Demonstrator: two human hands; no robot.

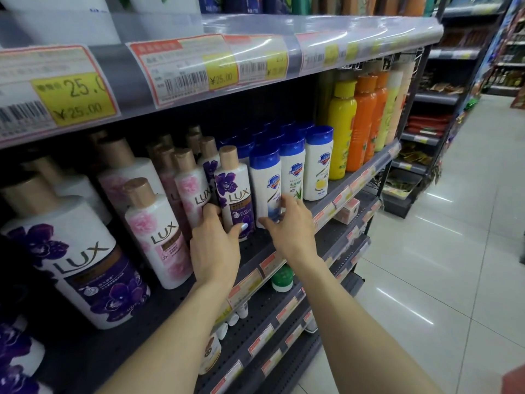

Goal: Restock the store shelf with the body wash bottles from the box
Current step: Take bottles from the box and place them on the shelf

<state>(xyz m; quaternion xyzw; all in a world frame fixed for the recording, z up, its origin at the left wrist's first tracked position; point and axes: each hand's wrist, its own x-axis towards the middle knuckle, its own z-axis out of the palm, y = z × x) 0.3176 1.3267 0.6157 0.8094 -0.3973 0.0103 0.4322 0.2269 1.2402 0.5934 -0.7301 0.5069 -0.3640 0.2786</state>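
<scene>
We face a dark metal shelf (287,237) in a store aisle, with a second shelf (312,27) above it carrying a clear strip of price tags (181,69) marked 25.00. The middle shelf holds rows of body wash bottles, and we take them from big to small. At far left stands a large white bottle with purple flowers (82,260), and to its right a pink-flowered bottle (159,231) with a tan cap. To the far right rise a tall yellow bottle (341,129) and orange bottles (366,120) just beside it. Between these stand white bottles with blue caps, three across the front. Our left hand (216,245) wraps the lower part of a small purple-flowered bottle (234,191), thumb on its front and fingers curled around its left side, touching the neighbouring small pink bottle (193,191). Our right hand (289,226) rests on the base of the leftmost blue-capped bottle (267,186), fingers loosely spread along its right side and thumb at its front; whether it truly grips or only touches we cannot tell, since the palm side is hidden. Both bottles stand upright near the shelf's front edge. Below, a lower shelf shows a green cap (282,278).
</scene>
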